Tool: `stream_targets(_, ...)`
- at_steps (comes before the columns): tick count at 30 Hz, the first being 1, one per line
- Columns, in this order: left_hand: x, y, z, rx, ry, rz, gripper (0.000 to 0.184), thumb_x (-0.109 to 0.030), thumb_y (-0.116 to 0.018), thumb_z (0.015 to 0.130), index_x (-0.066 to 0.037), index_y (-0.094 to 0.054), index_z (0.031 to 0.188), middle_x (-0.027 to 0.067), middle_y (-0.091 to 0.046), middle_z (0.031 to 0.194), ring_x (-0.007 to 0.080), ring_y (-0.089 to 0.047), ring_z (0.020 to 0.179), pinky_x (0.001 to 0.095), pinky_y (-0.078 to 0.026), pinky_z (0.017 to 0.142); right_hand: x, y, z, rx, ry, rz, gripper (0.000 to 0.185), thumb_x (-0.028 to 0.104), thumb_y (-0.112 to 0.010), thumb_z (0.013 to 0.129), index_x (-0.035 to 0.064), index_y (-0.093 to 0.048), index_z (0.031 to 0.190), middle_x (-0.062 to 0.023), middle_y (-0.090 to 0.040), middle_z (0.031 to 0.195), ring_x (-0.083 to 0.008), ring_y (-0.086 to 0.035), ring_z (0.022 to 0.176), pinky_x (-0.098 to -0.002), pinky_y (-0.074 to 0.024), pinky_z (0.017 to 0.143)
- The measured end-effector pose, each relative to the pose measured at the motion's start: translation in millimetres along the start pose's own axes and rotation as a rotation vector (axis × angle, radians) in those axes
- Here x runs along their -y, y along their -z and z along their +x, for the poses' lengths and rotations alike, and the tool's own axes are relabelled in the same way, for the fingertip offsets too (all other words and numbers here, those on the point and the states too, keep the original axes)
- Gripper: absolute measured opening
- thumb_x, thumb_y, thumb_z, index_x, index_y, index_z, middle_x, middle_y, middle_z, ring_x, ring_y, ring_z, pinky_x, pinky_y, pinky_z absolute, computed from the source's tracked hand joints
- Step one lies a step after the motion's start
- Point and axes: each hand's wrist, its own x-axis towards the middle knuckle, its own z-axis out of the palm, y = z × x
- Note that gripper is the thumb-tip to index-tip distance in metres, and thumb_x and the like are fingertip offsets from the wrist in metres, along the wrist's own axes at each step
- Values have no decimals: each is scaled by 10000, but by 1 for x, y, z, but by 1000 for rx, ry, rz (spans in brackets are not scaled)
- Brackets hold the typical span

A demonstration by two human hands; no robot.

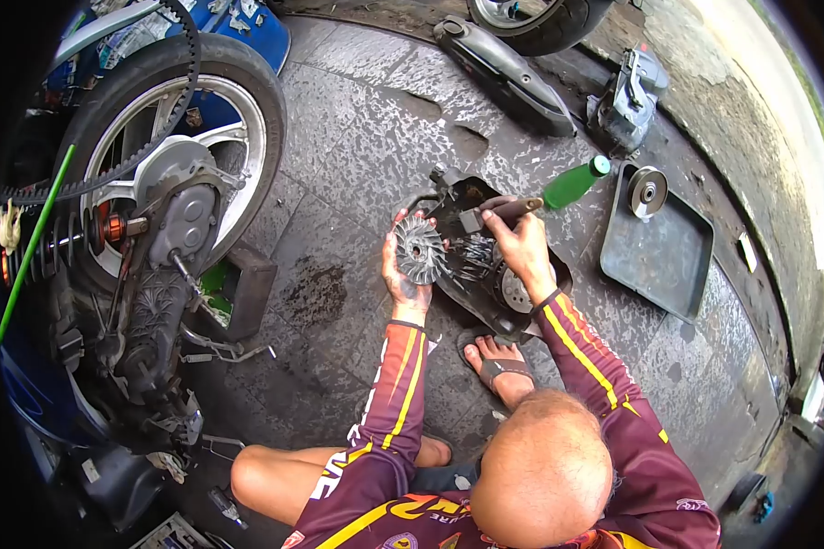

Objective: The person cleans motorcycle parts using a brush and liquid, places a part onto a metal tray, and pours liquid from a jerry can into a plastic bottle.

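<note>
My left hand (405, 270) grips a finned metal fan wheel (420, 251) by its edge, with the fins facing up. In my right hand (523, 245) is a brush (513, 210), its dark handle pinched between thumb and fingers. The brush head points left, close to the fan wheel; whether they touch I cannot tell. Beneath both hands lies a black curved container (474, 309). Inside it are a coil spring (472, 256) and a round metal part (511, 288), partly hidden by my right hand and the brush.
A green bottle (572, 185) stands beyond my right hand. Right of it, a grey tray (659, 265) holds a metal pulley (646, 192). A long cover (504, 78) lies farther back. At left are a scooter wheel (270, 137), a hanging belt (192, 55) and an engine casing (188, 220).
</note>
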Motion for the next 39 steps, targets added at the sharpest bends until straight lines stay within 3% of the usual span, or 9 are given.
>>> stream_targets(4, 9, -8, 1, 25, -70, 61, 580, -390, -488, 982, -52, -443, 1451, 126, -559, 1382, 295, -556, 1248, 438, -443, 1075, -2, -11, -5, 79, 9, -121, 202, 198, -702, 880, 9, -697, 952, -162, -709, 799, -268, -699, 732, -367, -516, 710)
stream_targets(10, 11, -4, 1, 36, -120, 108, 597, -381, -495, 968, -45, -437, 1458, 149, -545, 1400, 295, -534, 1282, 433, -394, 1117, 4, -15, -12, 46, -22, 18, 210, 202, -702, 879, 17, -682, 976, -143, -675, 750, -197, -677, 706, -374, -511, 688)
stream_targets(15, 12, 1, 10, -29, -105, -35, 601, -419, -487, 963, -87, -434, 1461, 135, -524, 1409, 295, -539, 1271, 548, -508, 973, -41, -15, -1, -71, 16, -175, 178, 205, -700, 883, 33, -686, 928, -198, -701, 829, -389, -696, 803, -436, -527, 720)
stream_targets(22, 9, -2, 1, 63, 31, -531, 642, -426, -541, 830, -64, -525, 1359, 154, -527, 1398, 388, -479, 1324, 740, -327, 1068, -30, -11, 16, -127, 12, -183, 139, 101, -670, 912, 30, -704, 1027, -192, -733, 925, -303, -736, 888, -378, -538, 791)
stream_targets(26, 10, -11, -1, 116, 165, -581, 590, -584, -436, 978, -201, -499, 1423, 133, -491, 1448, 444, -488, 1300, 795, -316, 1013, -51, -7, 17, 119, 122, -403, 157, 110, -665, 912, 28, -678, 1045, -212, -716, 954, -361, -710, 948, -398, -535, 804)
stream_targets(30, 17, -10, 0, 16, 136, -463, 573, -597, -404, 994, -235, -498, 1428, 159, -503, 1435, 450, -508, 1278, 762, -405, 958, -24, 6, 11, -12, -10, -261, 155, 120, -680, 898, 40, -702, 1029, -181, -729, 884, -241, -731, 856, -353, -528, 768)
stream_targets(32, 15, -1, 0, 20, 71, -376, 575, -503, -475, 935, -195, -507, 1419, 172, -537, 1400, 444, -527, 1265, 693, -481, 914, 3, 14, -3, -77, -74, -2, 149, 147, -670, 935, 18, -713, 996, -49, -708, 843, -95, -634, 795, -279, -506, 746)
stream_targets(35, 20, 2, 8, 16, 57, -394, 709, -483, -486, 873, -18, -485, 1408, 219, -537, 1401, 437, -528, 1270, 562, -416, 1086, 11, 11, -13, 51, -44, 255, 151, 149, -664, 937, 11, -696, 990, -22, -689, 902, -115, -620, 869, -296, -499, 784)
stream_targets(39, 24, 0, 7, -55, 36, -183, 628, -518, -411, 992, -34, -516, 1379, 167, -574, 1344, 359, -563, 1217, 505, -438, 1060, 2, 3, -11, 40, -35, -87, 137, 125, -689, 878, 31, -696, 979, -137, -723, 816, -238, -713, 778, -334, -527, 731)
